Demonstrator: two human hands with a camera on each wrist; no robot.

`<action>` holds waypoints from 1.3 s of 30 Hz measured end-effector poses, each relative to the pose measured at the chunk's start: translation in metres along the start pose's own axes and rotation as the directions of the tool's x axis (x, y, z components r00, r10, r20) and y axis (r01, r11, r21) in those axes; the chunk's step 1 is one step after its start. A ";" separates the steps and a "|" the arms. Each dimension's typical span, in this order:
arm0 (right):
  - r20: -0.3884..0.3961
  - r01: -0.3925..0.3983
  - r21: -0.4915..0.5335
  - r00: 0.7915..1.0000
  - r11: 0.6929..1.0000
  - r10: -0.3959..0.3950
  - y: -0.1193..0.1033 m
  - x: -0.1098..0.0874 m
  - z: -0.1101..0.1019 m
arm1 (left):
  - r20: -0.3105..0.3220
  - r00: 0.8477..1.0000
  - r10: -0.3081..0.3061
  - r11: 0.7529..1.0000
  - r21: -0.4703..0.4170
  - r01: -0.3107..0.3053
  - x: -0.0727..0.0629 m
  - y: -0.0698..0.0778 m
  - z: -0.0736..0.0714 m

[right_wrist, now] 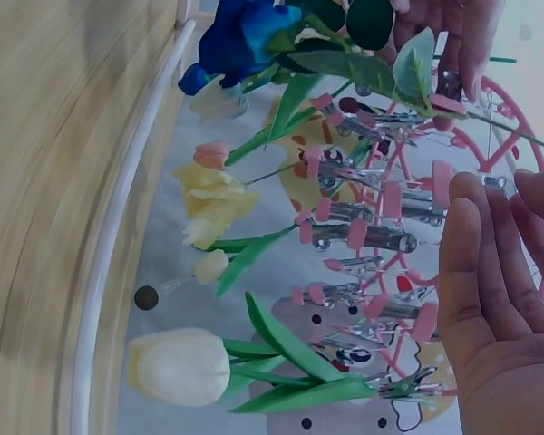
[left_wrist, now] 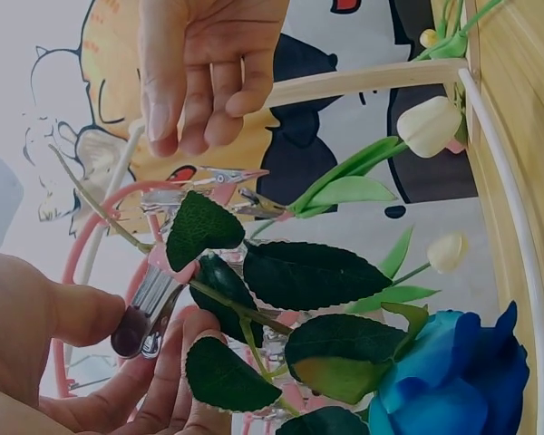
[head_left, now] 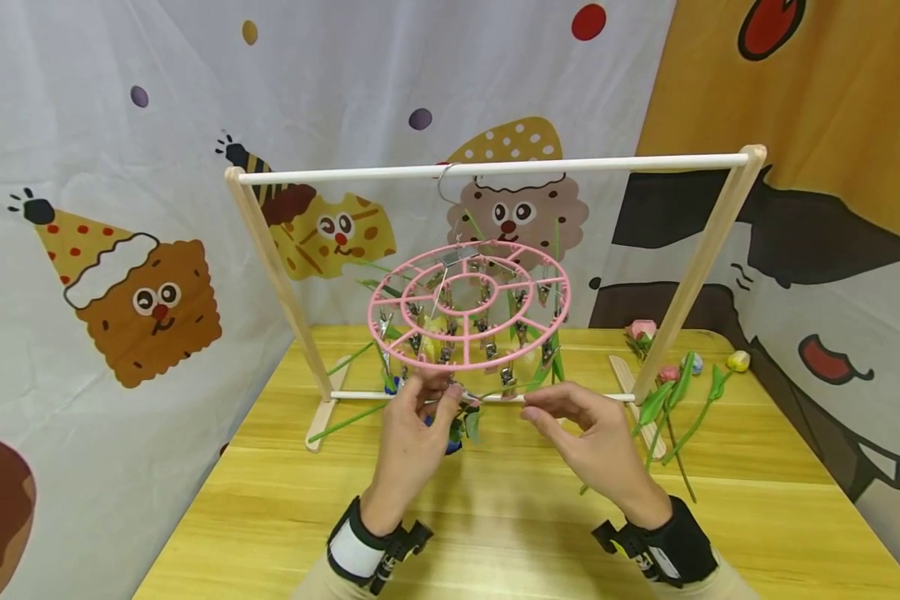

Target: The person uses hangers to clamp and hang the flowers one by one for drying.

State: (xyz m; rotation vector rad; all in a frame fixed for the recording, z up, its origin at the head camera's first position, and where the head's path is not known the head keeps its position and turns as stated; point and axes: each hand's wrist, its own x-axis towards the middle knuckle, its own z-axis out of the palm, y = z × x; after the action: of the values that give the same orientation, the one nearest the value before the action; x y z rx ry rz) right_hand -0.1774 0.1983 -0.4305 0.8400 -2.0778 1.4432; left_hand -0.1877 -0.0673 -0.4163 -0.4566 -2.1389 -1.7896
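My left hand (head_left: 420, 433) pinches the handle of a metal clip (left_wrist: 154, 294) with pink tips, below the front of a round pink clip hanger (head_left: 467, 366). The stem of a blue rose (left_wrist: 453, 376) with dark green leaves passes at the clip's tips. In the left wrist view the bloom points away from the hand, and the bare stem end reaches past the clip. My right hand (head_left: 592, 433) is raised just right of the hanging clips, thumb and fingers apart. No thing shows in its grasp in the left wrist view.
The hanger hooks onto the white top bar (head_left: 540, 166) of a wooden rack. White tulips (right_wrist: 181, 364) and a yellow flower (right_wrist: 216, 201) hang head down from other clips. More loose flowers (head_left: 671, 392) lie on the wooden table (head_left: 285, 517) at right, by the rack's foot.
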 end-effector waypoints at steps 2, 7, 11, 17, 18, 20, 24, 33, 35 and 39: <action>-0.001 -0.009 -0.016 1.000 1.000 0.009 0.001 -0.001 -0.002 | -0.003 1.000 0.000 1.000 -0.001 0.000 0.000 0.000 -0.001; -0.002 -0.014 -0.054 1.000 0.998 0.014 0.002 -0.004 -0.007 | -0.007 1.000 0.003 1.000 -0.002 -0.003 0.001 -0.002 -0.005; -0.004 -0.012 -0.076 1.000 0.997 0.012 0.005 -0.006 -0.011 | -0.017 1.000 0.009 1.000 0.015 -0.009 0.003 -0.004 -0.008; -0.017 0.000 -0.132 1.000 0.991 -0.002 0.009 -0.009 -0.019 | -0.029 0.999 0.027 0.999 0.039 -0.026 0.004 -0.006 -0.013; -0.019 -0.001 -0.147 1.000 0.989 -0.001 0.010 -0.010 -0.020 | -0.032 0.999 0.027 0.999 0.038 -0.026 0.005 -0.006 -0.014; -0.022 0.012 -0.181 1.000 0.983 -0.016 0.011 -0.011 -0.023 | -0.037 0.999 0.031 0.999 0.037 -0.030 0.005 -0.007 -0.016; -0.022 0.012 -0.233 1.000 0.972 -0.018 0.015 -0.014 -0.029 | -0.048 0.998 0.030 0.999 0.043 -0.028 0.006 -0.009 -0.020; -0.043 0.040 -0.318 0.997 0.947 -0.057 0.028 -0.021 -0.043 | -0.068 0.998 0.004 0.996 0.090 0.002 0.006 -0.009 -0.029; -0.047 0.039 -0.338 0.997 0.940 -0.058 0.030 -0.023 -0.046 | -0.071 0.997 0.006 0.996 0.095 0.001 0.006 -0.009 -0.030; -0.051 0.018 -0.373 0.998 0.928 -0.040 0.035 -0.028 -0.054 | -0.087 0.996 0.012 0.995 0.104 -0.003 0.008 -0.012 -0.033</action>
State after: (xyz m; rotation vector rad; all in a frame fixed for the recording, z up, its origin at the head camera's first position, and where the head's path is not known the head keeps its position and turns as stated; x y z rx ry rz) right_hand -0.1804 0.2644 -0.4540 0.6623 -2.1873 0.9943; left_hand -0.1987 -0.1012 -0.4176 -0.3540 -2.1540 -1.6535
